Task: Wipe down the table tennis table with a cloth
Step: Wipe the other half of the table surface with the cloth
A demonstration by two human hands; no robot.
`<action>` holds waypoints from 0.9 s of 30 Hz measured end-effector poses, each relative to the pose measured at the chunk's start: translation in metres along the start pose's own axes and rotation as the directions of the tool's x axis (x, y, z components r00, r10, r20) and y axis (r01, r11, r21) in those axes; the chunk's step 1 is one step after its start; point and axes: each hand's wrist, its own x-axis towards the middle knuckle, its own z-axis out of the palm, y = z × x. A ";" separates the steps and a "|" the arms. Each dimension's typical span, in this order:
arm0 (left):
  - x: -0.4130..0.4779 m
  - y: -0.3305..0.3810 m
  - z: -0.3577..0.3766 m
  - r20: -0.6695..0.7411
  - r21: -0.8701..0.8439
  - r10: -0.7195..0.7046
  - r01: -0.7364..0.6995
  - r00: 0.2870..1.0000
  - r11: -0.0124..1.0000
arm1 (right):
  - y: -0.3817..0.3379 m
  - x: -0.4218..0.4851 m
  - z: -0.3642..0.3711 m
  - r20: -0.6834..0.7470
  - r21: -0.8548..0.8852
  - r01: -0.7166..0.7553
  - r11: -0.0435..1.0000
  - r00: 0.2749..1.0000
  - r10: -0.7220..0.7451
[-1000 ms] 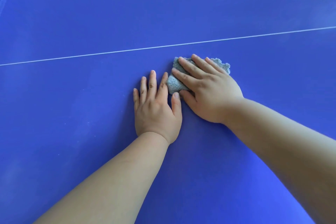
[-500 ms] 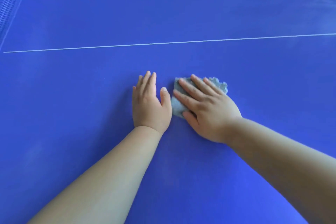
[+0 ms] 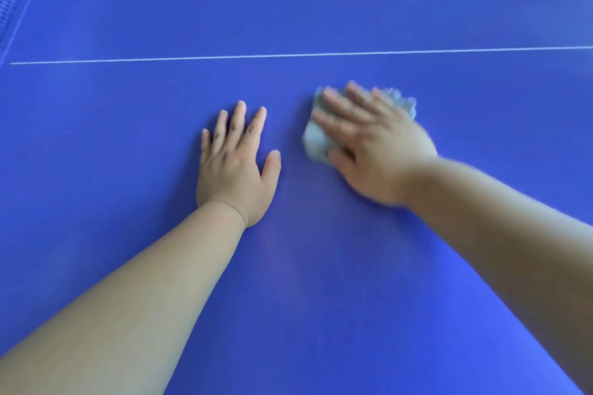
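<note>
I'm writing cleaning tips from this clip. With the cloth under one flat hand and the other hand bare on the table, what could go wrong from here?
1. The right hand presses the bunched cloth with straight fingers rather than gripping it, so the cloth may slip out mid-stroke.
2. The bare left hand lies flat on the table and may leave prints.

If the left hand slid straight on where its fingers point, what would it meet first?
Only the painted white line; the left hand passes left of the cloth, seemingly unobstructed.
</note>
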 end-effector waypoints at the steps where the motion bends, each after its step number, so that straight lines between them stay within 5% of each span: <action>1: 0.000 0.000 0.001 -0.003 -0.005 0.004 -0.004 1.000 1.000 | -0.008 -0.019 0.005 0.022 -0.014 0.114 0.993 0.993 -0.113; 4: 0.000 0.001 0.000 -0.007 -0.009 0.004 -0.004 1.000 1.000 | 0.002 -0.026 0.004 0.072 -0.005 0.200 0.980 0.977 -0.199; 9: -0.001 0.000 0.000 0.000 -0.010 0.004 -0.004 1.000 1.000 | 0.029 0.065 -0.010 -0.039 -0.027 -0.221 0.975 0.975 0.220; 11: 0.000 0.000 0.001 -0.004 -0.014 0.007 -0.007 1.000 1.000 | 0.018 0.074 -0.008 -0.032 -0.012 -0.248 0.969 0.968 0.247; 14: 0.000 0.000 0.000 -0.004 -0.022 0.009 -0.009 1.000 1.000 | -0.011 0.022 0.002 0.004 0.012 0.007 1.000 1.000 -0.007; 17: 0.000 0.000 0.000 -0.009 -0.032 0.012 -0.012 1.000 0.999 | -0.029 -0.066 0.014 0.072 0.014 0.310 0.951 0.948 -0.310; 19: 0.000 -0.001 0.001 -0.015 -0.025 0.009 -0.009 1.000 1.000 | -0.015 -0.080 0.009 0.134 -0.002 0.355 0.935 0.927 -0.351; 25: 0.000 -0.001 0.003 -0.011 -0.020 0.008 -0.008 1.000 1.000 | -0.005 0.000 -0.001 -0.004 -0.019 -0.113 0.993 0.994 0.113; 27: 0.001 -0.002 0.002 -0.011 -0.022 0.008 -0.008 1.000 1.000 | -0.022 -0.017 0.006 -0.013 0.003 -0.112 0.994 0.994 0.112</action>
